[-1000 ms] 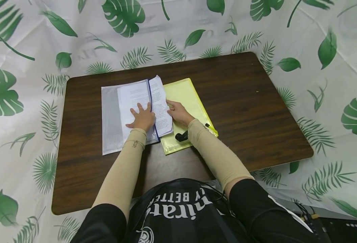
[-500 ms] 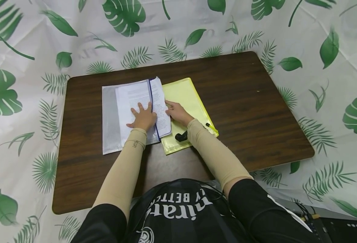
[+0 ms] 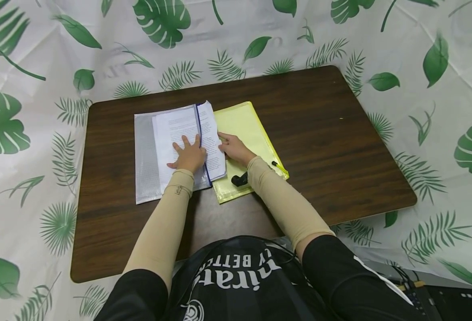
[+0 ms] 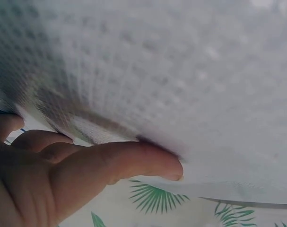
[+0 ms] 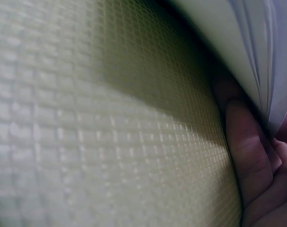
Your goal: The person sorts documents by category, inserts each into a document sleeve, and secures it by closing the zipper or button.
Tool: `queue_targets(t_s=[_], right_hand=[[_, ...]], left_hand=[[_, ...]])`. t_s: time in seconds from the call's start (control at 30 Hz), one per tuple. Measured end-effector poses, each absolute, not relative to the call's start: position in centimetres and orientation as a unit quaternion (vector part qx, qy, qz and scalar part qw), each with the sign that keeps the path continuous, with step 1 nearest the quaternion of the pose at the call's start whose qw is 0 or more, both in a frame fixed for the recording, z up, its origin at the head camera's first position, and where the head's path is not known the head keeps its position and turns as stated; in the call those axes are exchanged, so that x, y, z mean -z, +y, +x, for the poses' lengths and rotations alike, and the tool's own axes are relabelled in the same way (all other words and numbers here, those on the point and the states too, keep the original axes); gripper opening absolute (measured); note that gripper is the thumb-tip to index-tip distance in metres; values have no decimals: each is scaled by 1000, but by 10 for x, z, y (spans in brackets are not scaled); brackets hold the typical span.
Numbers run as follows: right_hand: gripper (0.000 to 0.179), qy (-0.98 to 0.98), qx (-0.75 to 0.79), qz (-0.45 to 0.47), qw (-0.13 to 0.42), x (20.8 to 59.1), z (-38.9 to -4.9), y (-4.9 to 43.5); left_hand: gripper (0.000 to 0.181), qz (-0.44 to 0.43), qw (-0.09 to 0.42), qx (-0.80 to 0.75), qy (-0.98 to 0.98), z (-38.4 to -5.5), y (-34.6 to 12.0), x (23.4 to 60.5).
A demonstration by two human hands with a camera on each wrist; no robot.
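Observation:
A stack of printed papers [image 3: 212,133] lies partly inside a clear mesh zip folder [image 3: 145,156], its right part sticking out past the blue-edged opening. My left hand [image 3: 189,157] presses on the folder with its fingers spread, over the papers; the left wrist view shows its thumb [image 4: 134,160] straight along the mesh. At the right edge of the stack my right hand [image 3: 238,149] pinches the sheets, thumb above and fingers beneath. In the right wrist view, those fingers [image 5: 249,151] lie between the papers [image 5: 264,42] and a yellow mesh folder [image 5: 77,127].
Under the right forearm lies the yellow folder [image 3: 244,127], partly covered by the papers. A small black object [image 3: 240,180] shows at the right wrist. The brown table [image 3: 332,147] extends to the right, and a leaf-patterned sheet [image 3: 236,35] hangs behind it.
The papers have slid slightly left, further into the clear folder, with my right hand moving along. During the last half second almost nothing has moved. My left hand stays in place.

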State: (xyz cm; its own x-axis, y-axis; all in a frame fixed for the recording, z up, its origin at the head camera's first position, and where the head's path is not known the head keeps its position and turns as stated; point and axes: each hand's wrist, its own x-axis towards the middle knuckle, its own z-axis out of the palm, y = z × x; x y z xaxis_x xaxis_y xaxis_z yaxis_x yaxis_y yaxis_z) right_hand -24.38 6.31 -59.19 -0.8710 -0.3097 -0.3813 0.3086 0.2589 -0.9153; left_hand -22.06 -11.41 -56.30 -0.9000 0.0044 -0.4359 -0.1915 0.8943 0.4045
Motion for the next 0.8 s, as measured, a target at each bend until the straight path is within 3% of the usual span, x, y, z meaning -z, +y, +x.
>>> queue_targets(t_s=[0.8], right_hand=[[61, 760, 594, -10, 263, 591, -246, 66]], left_hand=[[60, -47, 212, -212, 953, -217, -111, 561]])
